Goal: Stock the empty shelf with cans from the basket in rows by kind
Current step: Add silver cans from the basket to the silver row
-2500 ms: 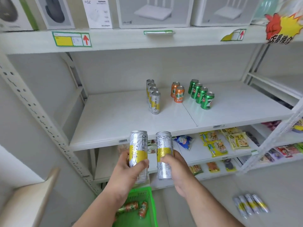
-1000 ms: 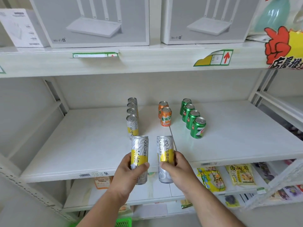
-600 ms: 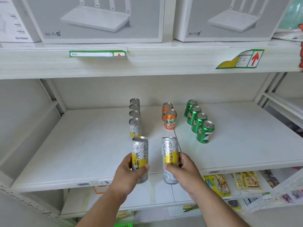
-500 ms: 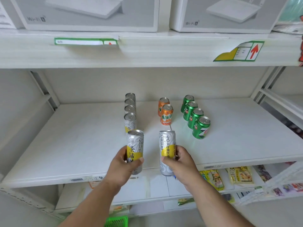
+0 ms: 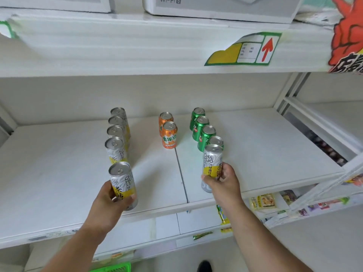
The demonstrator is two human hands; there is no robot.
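My left hand (image 5: 110,201) grips a tall silver-and-yellow can (image 5: 121,180) upright at the shelf's front, right behind the row of several silver-and-yellow cans (image 5: 115,134). My right hand (image 5: 222,183) holds a second silver-and-yellow can (image 5: 211,163) upright over the shelf, in front of the row of several green cans (image 5: 202,127), partly hiding the nearest one. Two orange cans (image 5: 169,132) stand in a row between them on the white shelf (image 5: 59,163). A corner of the green basket (image 5: 115,268) shows at the bottom edge.
The shelf above (image 5: 137,46) carries white router boxes (image 5: 216,6) and a green-and-yellow price tag (image 5: 249,50). Snack packets (image 5: 263,201) lie on the lower shelf. A slanted shelf frame (image 5: 324,185) stands at the right. A seam (image 5: 180,173) runs down the shelf's middle.
Both hands have moved forward over the shelf. The left can now sits in line at the front of the silver row; the right hand has swung its can right, toward the green row.
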